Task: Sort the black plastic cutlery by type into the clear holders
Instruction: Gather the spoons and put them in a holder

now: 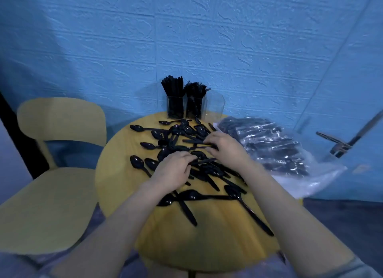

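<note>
- Your left hand (173, 167) lies over the middle of the loose pile (186, 159), fingers curled round a thin black handle; your right hand (222, 146) sits just beyond it, fingertips pinching another piece, though blur hides which type.
- Loose pieces cross one another on the round tabletop (207, 236), so lifting one handle may drag its neighbours along and flick them off the edge.
- What I can make out is mostly spoons; roughly two dozen loose pieces, too tangled for a firm count.
- Three clear holders stand at the far edge: the left holder (175, 108) is packed with what look like knives, the middle holder (194, 108) with forks, the right holder (215, 104) looks empty.
- Both full holders are crammed and top-heavy; pushing in more, or bumping them as you reach over, could tip them.
- One bag of wrapped cutlery (267, 145) rests on the right rim, overhanging it; a nudge from your right forearm might slide it off.
- One chair (53, 157) stands to the left.
</note>
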A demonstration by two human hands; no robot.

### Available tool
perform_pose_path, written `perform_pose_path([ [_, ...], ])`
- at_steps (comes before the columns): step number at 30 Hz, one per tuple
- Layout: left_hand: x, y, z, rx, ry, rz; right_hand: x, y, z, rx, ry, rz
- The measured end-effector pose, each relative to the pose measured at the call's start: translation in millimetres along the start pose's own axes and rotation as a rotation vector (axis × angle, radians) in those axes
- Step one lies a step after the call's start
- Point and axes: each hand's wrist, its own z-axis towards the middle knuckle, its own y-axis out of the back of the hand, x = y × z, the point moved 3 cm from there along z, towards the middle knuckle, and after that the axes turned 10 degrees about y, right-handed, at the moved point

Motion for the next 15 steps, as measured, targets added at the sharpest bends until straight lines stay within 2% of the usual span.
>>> perform_pose_path([
  [5,-12.1,-1.4,-41.7,-0.065,-0.013,-0.019,22.1,3.9,-69.8,-0.054,-0.138,0.137],
  [7,-17.7,-5.6,-59.6,-0.053,-0.029,-0.111,24.9,4.1,-99.2,-0.092,-0.216,0.156],
  [10,-25.6,-14.4,-82.4,-0.022,-0.038,-0.264,24.1,-1.2,-137.2,-0.100,-0.323,0.131],
  [15,-29.3,-26.2,-99.5,-0.008,-0.021,-0.291,28.2,-9.9,-168.9,-0.068,-0.437,0.076],
])
